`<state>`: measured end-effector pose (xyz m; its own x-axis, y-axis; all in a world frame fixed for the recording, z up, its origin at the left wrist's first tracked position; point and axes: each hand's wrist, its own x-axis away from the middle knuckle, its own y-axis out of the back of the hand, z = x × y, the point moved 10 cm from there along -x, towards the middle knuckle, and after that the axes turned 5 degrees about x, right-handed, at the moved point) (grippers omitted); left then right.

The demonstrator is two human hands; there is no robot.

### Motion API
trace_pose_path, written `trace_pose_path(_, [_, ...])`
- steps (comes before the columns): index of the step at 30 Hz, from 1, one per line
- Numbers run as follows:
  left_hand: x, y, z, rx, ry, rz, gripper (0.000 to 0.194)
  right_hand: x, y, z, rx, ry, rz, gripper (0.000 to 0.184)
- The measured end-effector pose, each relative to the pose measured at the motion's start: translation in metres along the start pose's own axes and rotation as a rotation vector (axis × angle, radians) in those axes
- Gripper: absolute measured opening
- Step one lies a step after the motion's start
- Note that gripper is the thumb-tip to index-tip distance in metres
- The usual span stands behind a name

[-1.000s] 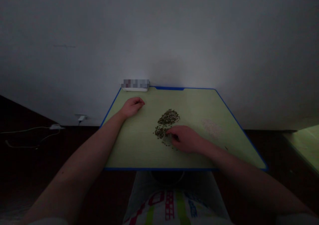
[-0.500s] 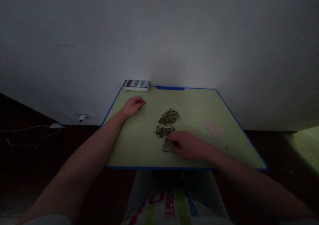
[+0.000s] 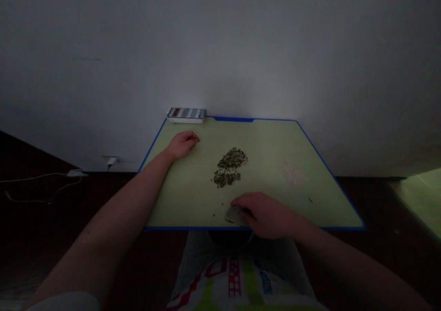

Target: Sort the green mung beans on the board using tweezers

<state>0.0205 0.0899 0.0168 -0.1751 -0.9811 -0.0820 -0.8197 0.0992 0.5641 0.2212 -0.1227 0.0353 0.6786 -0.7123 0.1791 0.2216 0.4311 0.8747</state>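
A pile of small dark green beans (image 3: 229, 166) lies on the pale green tabletop (image 3: 193, 196) with a blue rim. My right hand (image 3: 263, 214) is at the table's near edge, fingers closed on a small flat greyish card (image 3: 233, 214) pressed against the surface. A few stray beans lie just left of the card. Below that edge, a dark round bowl (image 3: 230, 240) shows partly in my lap. My left hand (image 3: 182, 143) rests loosely curled on the far left of the table, holding nothing. A faint patch of whitish grains (image 3: 292, 172) lies to the right.
A phone (image 3: 186, 114) lies at the table's far left corner against the white wall. A plug and white cable (image 3: 74, 174) run along the dark floor at left. Another green tabletop (image 3: 423, 196) shows at far right.
My right hand has slid the card from the bean pile toward me, down to the table's near edge. My left hand has stayed put.
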Motion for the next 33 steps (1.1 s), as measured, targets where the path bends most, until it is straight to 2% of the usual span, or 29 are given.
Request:
trace_pose_path(8, [0.000,0.001,-0.001,-0.011,-0.015,-0.003,0.022,0.007,-0.001,0.004,-0.038,0.046,0.014,0.038])
trace_pose_path(14, [-0.001,0.000,0.003,0.000,-0.027,0.001,0.023,-0.023,0.019,-0.008,0.027,-0.009,-0.086,0.037])
trace_pose_path(19, [-0.001,0.000,0.003,0.015,-0.018,-0.003,0.021,-0.058,0.009,0.023,0.170,0.185,-0.032,0.036])
trace_pose_path(22, [-0.001,0.000,0.003,0.007,-0.019,0.002,0.021,-0.066,-0.001,0.045,0.217,0.309,0.052,0.039])
trace_pose_path(27, [-0.002,-0.001,0.005,-0.016,-0.015,0.012,0.024,-0.056,-0.008,0.058,0.226,0.386,0.174,0.043])
trace_pose_path(33, [-0.001,0.001,0.005,-0.022,0.002,-0.008,0.024,-0.033,-0.010,0.048,0.175,0.340,0.207,0.044])
